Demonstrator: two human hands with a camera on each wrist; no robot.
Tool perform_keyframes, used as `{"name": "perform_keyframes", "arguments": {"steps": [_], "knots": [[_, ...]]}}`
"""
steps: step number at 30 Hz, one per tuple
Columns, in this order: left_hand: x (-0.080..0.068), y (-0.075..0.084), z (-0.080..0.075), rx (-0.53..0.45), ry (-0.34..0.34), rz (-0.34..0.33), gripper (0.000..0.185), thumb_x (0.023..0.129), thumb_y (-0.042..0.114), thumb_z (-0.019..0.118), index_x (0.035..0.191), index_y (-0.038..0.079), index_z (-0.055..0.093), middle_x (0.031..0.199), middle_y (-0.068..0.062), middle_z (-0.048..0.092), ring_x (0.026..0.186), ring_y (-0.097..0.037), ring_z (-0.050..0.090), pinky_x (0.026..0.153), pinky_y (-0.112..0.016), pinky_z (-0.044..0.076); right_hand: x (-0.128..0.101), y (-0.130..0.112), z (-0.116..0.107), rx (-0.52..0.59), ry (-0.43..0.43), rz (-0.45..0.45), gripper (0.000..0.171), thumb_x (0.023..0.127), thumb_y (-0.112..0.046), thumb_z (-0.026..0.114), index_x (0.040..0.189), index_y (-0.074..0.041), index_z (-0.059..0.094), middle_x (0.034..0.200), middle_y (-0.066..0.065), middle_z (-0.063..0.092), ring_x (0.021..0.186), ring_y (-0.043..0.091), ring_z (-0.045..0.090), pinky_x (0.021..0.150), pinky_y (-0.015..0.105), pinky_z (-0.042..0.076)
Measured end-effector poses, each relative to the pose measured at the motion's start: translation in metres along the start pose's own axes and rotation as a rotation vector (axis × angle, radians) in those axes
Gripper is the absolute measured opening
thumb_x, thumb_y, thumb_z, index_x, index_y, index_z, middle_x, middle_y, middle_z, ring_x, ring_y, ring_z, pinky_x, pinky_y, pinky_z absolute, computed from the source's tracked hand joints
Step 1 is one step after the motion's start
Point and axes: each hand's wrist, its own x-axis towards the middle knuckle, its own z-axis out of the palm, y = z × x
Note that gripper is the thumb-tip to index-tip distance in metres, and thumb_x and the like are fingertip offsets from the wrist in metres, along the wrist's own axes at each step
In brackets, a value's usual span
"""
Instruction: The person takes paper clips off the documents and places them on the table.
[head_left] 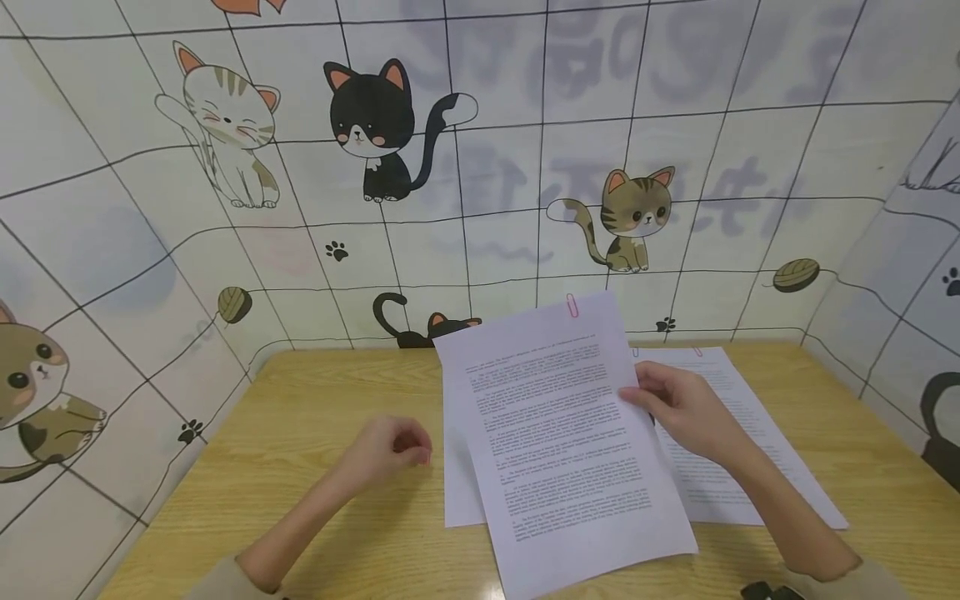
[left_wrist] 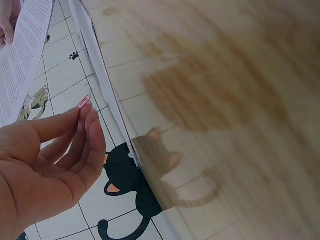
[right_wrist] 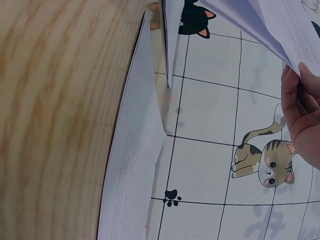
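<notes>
My left hand point(head_left: 384, 454) is low over the table, left of the papers. Between its thumb and fingertips it pinches a small pink paper clip point(left_wrist: 85, 101). With my right hand point(head_left: 686, 408) I grip the right edge of printed sheets point(head_left: 558, 442), raised and tilted above the table. Another pink paper clip point(head_left: 572, 306) sits on their top edge. In the right wrist view the right hand point(right_wrist: 305, 112) has its thumb on one face of the paper and its fingers behind.
Beneath the held sheets lies a white paper point(head_left: 459, 492), partly covered. To the right, more printed pages point(head_left: 738, 442) lie on the wooden table point(head_left: 300, 400), with clips point(head_left: 697, 352) at their top edge. A wall point(head_left: 495, 108) with cat drawings rises behind.
</notes>
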Motion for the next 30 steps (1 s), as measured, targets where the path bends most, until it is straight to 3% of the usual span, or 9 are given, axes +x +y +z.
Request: {"name": "perform_keyframes", "arguments": {"steps": [5, 14, 23, 30], "knots": [[-0.0014, -0.0033, 0.0026, 0.012, -0.088, -0.012, 0.006, 0.09, -0.001, 0.072, 0.086, 0.001, 0.069, 0.077, -0.003, 0.068, 0.069, -0.011, 0.058, 0.06, -0.022, 0.048, -0.0007, 0.0001, 0.0001, -0.005, 0.002, 0.006, 0.018, 0.099, -0.007, 0.065, 0.116, -0.002, 0.065, 0.093, 0.006, 0.072, 0.068, 0.015, 0.066, 0.056, 0.029, 0.053], [-0.003, -0.0074, 0.0055, -0.003, -0.165, -0.04, 0.01, 0.089, -0.003, 0.071, 0.082, 0.004, 0.069, 0.073, -0.001, 0.068, 0.068, -0.012, 0.058, 0.06, -0.022, 0.045, 0.0, 0.0017, 0.0, 0.014, -0.004, 0.004, 0.019, 0.099, -0.007, 0.064, 0.117, -0.001, 0.065, 0.094, 0.006, 0.072, 0.068, 0.015, 0.066, 0.056, 0.03, 0.054], [-0.0054, -0.006, 0.0044, -0.011, -0.192, -0.031, 0.009, 0.088, -0.002, 0.073, 0.082, 0.003, 0.069, 0.073, -0.001, 0.068, 0.067, -0.008, 0.058, 0.06, -0.021, 0.046, 0.0001, 0.0028, 0.0, 0.012, -0.008, -0.001, 0.018, 0.099, -0.007, 0.064, 0.116, -0.002, 0.065, 0.094, 0.006, 0.072, 0.068, 0.015, 0.066, 0.056, 0.029, 0.053], [-0.0069, -0.0068, 0.0028, 0.01, -0.177, -0.048, 0.007, 0.09, 0.001, 0.072, 0.084, 0.004, 0.07, 0.075, 0.001, 0.067, 0.068, -0.009, 0.056, 0.06, -0.023, 0.046, 0.0001, 0.0037, 0.0001, 0.003, -0.006, 0.004, 0.016, 0.099, -0.008, 0.064, 0.115, -0.002, 0.065, 0.092, 0.005, 0.071, 0.067, 0.015, 0.066, 0.055, 0.026, 0.051]]}}
